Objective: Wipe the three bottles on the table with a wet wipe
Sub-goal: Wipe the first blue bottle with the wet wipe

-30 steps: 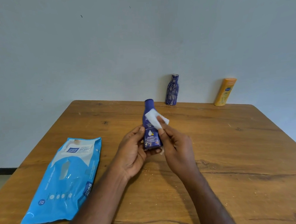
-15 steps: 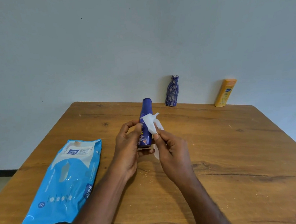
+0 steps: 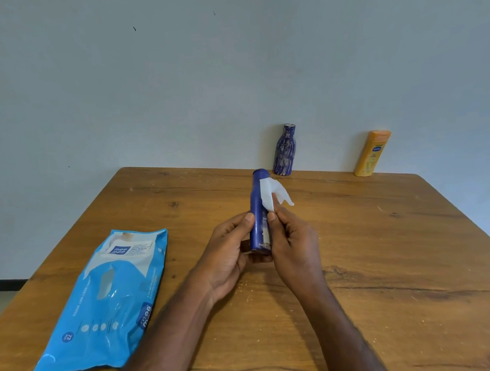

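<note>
A slim dark blue bottle (image 3: 257, 201) is held upright above the middle of the wooden table (image 3: 385, 248), narrow side toward me. My left hand (image 3: 228, 255) grips its lower half from the left. My right hand (image 3: 294, 239) pinches a white wet wipe (image 3: 271, 193) against the bottle's upper right side. A patterned blue bottle (image 3: 284, 151) stands at the far edge by the wall. An orange-yellow lotion bottle (image 3: 374, 154) leans against the wall at the far right.
A blue wet-wipe pack (image 3: 110, 299) lies flat on the table's left side, near the left edge. A plain wall runs right behind the table's far edge. Small crumbs speckle the wood near my hands.
The held bottle has turned from label-front to its narrow side. The wipe has slid up along its right side toward the cap. The other two bottles have not moved.
</note>
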A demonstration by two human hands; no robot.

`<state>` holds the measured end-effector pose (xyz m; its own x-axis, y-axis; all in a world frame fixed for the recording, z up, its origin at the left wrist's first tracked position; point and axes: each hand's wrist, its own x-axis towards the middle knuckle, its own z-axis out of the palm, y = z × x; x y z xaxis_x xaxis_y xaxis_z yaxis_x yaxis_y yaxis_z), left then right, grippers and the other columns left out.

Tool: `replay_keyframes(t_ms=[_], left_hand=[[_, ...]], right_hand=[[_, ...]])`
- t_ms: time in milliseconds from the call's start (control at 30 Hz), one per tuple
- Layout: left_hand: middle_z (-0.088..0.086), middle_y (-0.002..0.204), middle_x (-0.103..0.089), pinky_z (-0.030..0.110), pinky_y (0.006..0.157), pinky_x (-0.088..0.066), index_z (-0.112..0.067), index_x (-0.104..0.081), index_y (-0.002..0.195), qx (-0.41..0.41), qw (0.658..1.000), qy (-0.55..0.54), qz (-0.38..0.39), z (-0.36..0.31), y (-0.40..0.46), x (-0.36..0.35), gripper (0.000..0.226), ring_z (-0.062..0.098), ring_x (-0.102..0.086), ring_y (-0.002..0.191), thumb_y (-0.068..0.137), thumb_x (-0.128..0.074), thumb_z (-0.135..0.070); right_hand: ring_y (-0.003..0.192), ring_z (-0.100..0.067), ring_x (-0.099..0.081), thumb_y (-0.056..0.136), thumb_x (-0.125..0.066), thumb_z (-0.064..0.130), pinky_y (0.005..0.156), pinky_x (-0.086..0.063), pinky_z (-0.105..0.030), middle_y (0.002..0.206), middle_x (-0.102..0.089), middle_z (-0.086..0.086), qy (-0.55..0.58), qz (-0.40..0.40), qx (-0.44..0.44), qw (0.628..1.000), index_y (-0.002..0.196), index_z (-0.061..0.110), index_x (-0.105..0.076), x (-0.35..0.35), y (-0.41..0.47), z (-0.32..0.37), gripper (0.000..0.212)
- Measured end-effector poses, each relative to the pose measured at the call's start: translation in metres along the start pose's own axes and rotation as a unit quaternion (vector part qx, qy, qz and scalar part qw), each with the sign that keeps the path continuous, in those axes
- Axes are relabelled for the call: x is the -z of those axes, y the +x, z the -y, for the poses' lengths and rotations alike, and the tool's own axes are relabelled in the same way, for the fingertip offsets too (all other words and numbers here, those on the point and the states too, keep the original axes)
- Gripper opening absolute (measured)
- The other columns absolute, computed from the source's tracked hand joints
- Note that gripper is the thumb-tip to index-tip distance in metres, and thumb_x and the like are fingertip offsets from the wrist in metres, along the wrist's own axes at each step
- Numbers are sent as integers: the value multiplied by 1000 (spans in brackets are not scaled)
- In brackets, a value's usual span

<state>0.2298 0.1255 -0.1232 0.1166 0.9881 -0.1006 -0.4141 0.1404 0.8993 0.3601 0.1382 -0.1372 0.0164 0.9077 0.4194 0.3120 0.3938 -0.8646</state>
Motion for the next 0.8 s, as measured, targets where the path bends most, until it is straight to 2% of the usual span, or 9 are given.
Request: replay_keyframes(t_ms=[67,167,267,333,433,500,600,667,800], left_hand=[[22,112,-73,43,74,-63,-8,-74,115,6,999,-47,-23,-2,1,3,31,28,-72,95,105,-49,-24],[24,117,-72,43,78,-63,-5,-70,119,-1,997,-67,-32,-6,2,8,30,33,-72,103,103,-50,-19],[29,121,-68,42,78,-62,0,-68,121,-13,997,-58,-40,-10,5,13,29,35,-70,103,95,-56,-7],[28,120,-69,42,78,-62,0,-67,122,-11,997,-67,-45,-11,6,14,28,32,-71,100,100,-51,-6],[24,117,-71,48,83,-62,-3,-66,123,8,995,-98,-33,-8,4,11,32,31,-72,99,104,-46,-20],[25,116,-71,49,82,-62,-3,-66,123,24,996,-85,-16,-5,2,8,34,32,-72,97,105,-45,-23],[27,115,-69,45,76,-63,1,-65,124,39,998,-57,9,-2,0,4,36,31,-70,94,105,-47,-22],[28,116,-68,45,78,-63,3,-66,124,40,997,-58,13,0,-1,2,36,31,-69,95,104,-48,-21],[26,118,-69,45,83,-60,2,-66,124,31,995,-96,-15,-5,2,9,32,31,-68,101,102,-49,-14]], right_hand=[[82,-5,-69,104,-54,17,64,-52,-14,99,-74,11,-29,17,9,999,140,19,-57,2,-2,1,37],[109,4,-64,102,-56,14,93,-54,-17,131,-68,3,-84,64,88,991,139,22,-55,2,-8,11,38],[96,4,-65,98,-57,8,96,-49,-17,111,-72,8,-106,122,182,970,126,17,-69,6,-10,15,31],[92,1,-67,99,-55,7,106,-44,-20,103,-74,7,-95,126,184,970,124,18,-69,8,-8,12,31],[70,3,-66,101,-56,13,72,-49,-8,99,-74,8,-92,51,122,987,135,18,-62,10,-4,5,35],[79,0,-70,103,-55,14,63,-52,-11,108,-74,6,-61,16,74,995,140,16,-57,10,0,2,38],[130,-1,-55,103,-54,12,101,-49,-16,143,-57,6,-48,-2,59,997,143,16,-54,12,4,1,40],[139,-2,-45,103,-54,12,109,-43,-18,149,-50,6,-62,13,80,995,143,22,-51,10,3,3,41],[96,-2,-67,102,-55,13,78,-56,-20,121,-69,0,-80,95,144,982,133,22,-63,7,-3,6,34]])
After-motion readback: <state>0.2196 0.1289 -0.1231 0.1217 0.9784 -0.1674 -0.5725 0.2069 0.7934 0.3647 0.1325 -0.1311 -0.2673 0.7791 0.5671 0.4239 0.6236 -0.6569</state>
